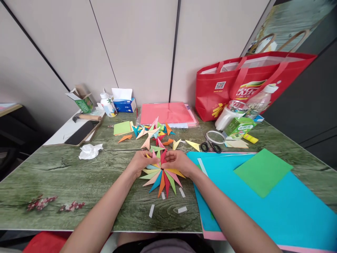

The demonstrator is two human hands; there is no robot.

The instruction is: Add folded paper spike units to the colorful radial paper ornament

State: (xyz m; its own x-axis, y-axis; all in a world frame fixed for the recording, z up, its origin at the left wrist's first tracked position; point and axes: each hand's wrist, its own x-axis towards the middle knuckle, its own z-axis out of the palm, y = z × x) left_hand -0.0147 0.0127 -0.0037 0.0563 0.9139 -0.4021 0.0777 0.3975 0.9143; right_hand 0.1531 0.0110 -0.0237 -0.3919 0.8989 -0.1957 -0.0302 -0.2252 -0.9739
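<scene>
A round star of many folded paper points (pixel 166 178), in several colours, lies low over the table in front of me. My left hand (pixel 140 162) grips its upper left side, thumb over the pink and yellow points. On the upper right side, my right hand (pixel 179 161) pinches near a red point with its fingers closed. The fingers partly cover the star's far side. Just beyond the hands is a loose pile of folded paper pieces (pixel 154 131). Small white paper strips (pixel 182 209) lie on the near side of the star.
Blue paper sheets (pixel 263 214) with a green square (pixel 263 172) cover the right. Scissors (pixel 211 144), a tape roll (pixel 216 137) and a red bag (pixel 210 93) stand behind. At left lie crumpled tissue (pixel 91 151), a phone (pixel 80 133) and a hammer (pixel 89 117).
</scene>
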